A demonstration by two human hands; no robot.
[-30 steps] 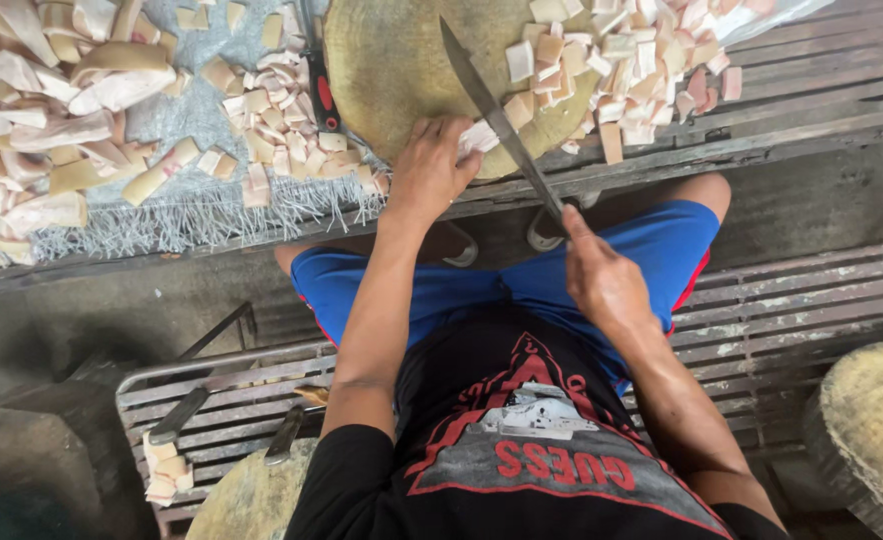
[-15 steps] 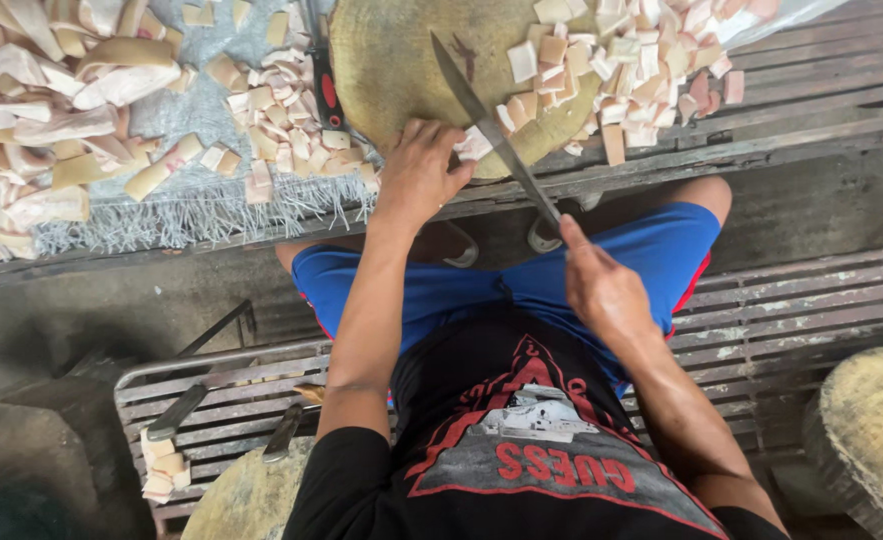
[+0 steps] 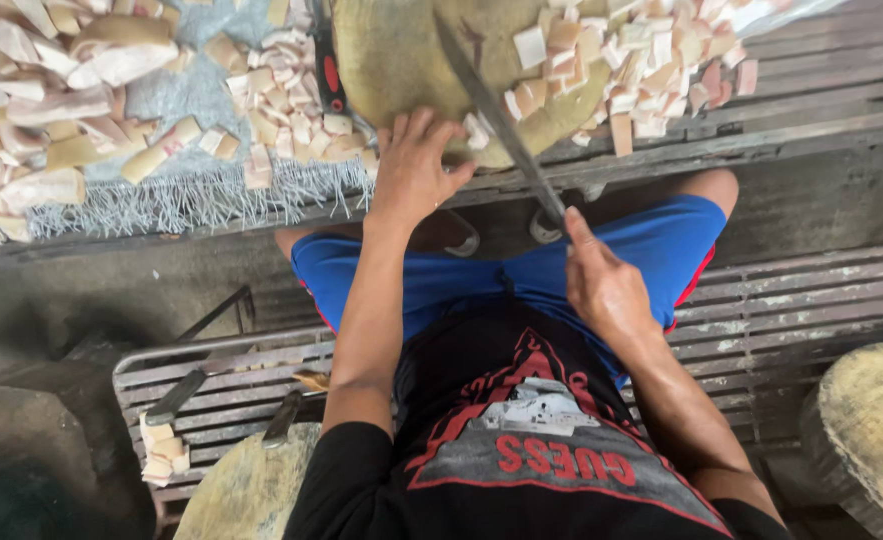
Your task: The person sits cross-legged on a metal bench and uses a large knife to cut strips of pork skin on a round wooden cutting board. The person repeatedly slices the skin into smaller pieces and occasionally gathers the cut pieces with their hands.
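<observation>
1. Right hand (image 3: 601, 285) clamped on long knife (image 3: 496, 115), blade over round chopping block (image 3: 411, 60).
2. Left hand (image 3: 416, 165) spread flat on block edge, holding nothing.
3. Risk: blade passes just beside left fingers (image 3: 451, 135); a slip could cut them.

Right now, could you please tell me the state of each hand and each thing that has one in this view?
left hand: open, flat on the chopping block's edge
right hand: closed around the knife handle
long knife: tilted, blade over the block
chopping block: partly covered with cut pieces
cut pieces: heaped loosely
</observation>
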